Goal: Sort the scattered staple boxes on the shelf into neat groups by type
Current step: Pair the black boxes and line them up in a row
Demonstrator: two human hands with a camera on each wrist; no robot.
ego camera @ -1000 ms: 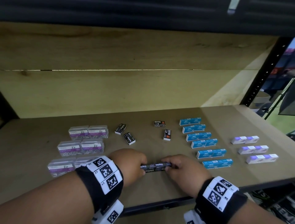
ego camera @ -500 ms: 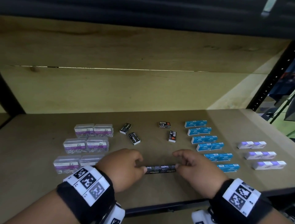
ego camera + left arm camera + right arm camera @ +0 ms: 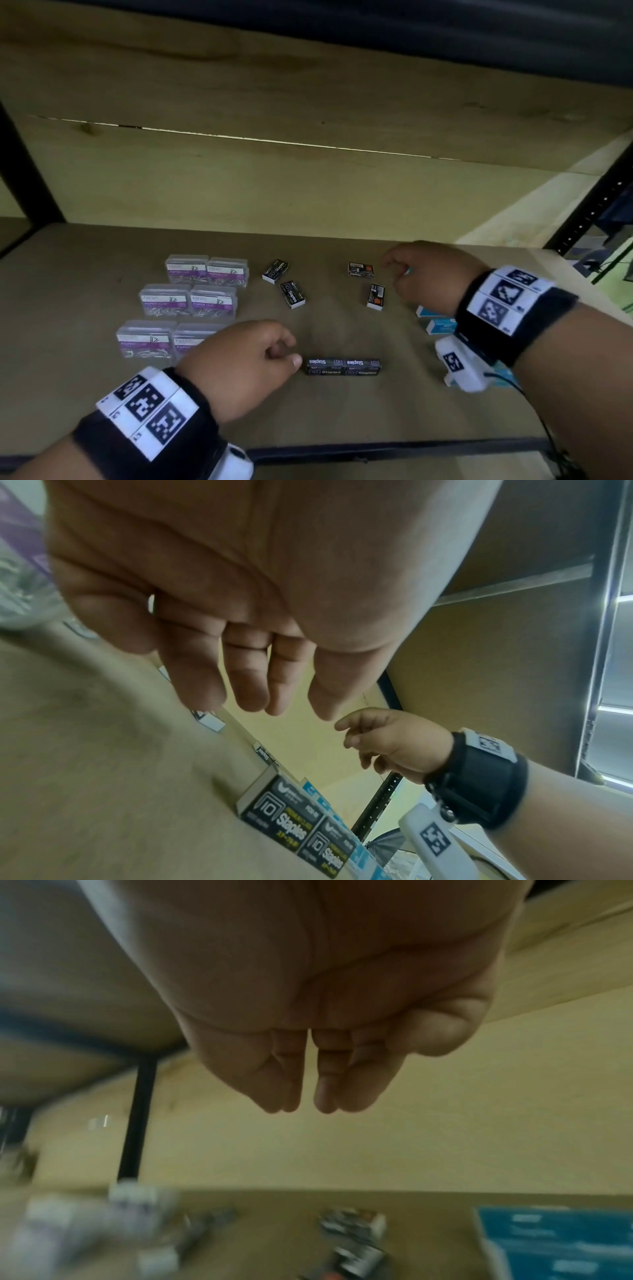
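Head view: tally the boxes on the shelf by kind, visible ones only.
Clear paper clip boxes: 6
Black staple boxes: 6, two of them paired at the front
Blue boxes: 2 clearly visible, more hidden behind the right hand and wrist
Total: 14 visible

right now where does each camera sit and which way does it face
Head: worn on the head, looks down at the shelf; both hands and wristbands show.
Left wrist: under the left palm, looks along the fingers toward the right hand.
Right wrist: under the right palm, faces the back wall; blurred.
Head and left wrist share the black staple pair.
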